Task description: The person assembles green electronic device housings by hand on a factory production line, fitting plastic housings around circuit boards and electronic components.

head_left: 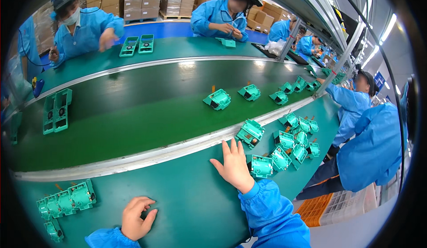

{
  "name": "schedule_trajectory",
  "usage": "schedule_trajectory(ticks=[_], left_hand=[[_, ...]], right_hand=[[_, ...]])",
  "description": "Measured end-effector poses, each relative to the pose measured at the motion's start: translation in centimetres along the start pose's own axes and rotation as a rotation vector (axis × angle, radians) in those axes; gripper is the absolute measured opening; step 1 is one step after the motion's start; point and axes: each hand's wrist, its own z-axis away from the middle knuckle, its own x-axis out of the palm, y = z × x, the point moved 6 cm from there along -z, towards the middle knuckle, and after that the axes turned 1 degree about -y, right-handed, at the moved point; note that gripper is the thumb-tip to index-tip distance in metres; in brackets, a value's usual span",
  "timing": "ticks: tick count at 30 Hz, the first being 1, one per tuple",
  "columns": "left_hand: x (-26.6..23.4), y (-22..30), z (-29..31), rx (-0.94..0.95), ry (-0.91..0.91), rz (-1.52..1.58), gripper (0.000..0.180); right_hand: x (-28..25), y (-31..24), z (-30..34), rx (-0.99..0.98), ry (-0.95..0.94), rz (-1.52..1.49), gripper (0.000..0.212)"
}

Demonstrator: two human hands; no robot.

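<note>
My right hand lies open with its fingers spread, reaching toward a green plastic housing that leans against the metal rail. Its fingertips are just short of that housing, and nothing is in its grasp. To its right sits another green housing, at the edge of a cluster of similar parts. My left hand rests low over the green tabletop, fingers loosely curled and thumb apart, holding nothing. Left of it stands a row of green housings with small orange tabs, and a single housing below them.
Beyond the metal rail, a green conveyor belt carries several housings and two open green trays. Co-workers in blue sit across the belt and at the right. An orange crate stands at the lower right.
</note>
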Motion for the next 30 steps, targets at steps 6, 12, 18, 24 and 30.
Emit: schedule_trajectory(ticks=[6, 12, 18, 24, 30], left_hand=[[0.0, 0.0, 0.3, -0.030, -0.008, 0.024, 0.020], [-0.2, -0.2, -0.1, 0.013, -0.008, 0.006, 0.019], [-0.2, -0.2, -0.8, 0.068, -0.001, -0.003, 0.017], [-0.3, -0.4, 1.3, 0.145, 0.029, -0.001, 0.024], [-0.8, 1.0, 2.5, 0.237, 0.100, -0.010, 0.019]], right_hand=[[0.4, -2.6, -3.1, -0.293, -0.031, 0.298, 0.043], [0.7, 5.0, -6.9, 0.059, -0.474, 0.806, 0.031], [-0.5, 0.1, -7.9, -0.238, 0.011, 0.649, 0.037], [1.6, -5.0, -12.5, -0.119, -0.123, 0.078, 0.042], [2.6, -0.5, -14.7, 0.208, 0.219, 0.054, 0.081]])
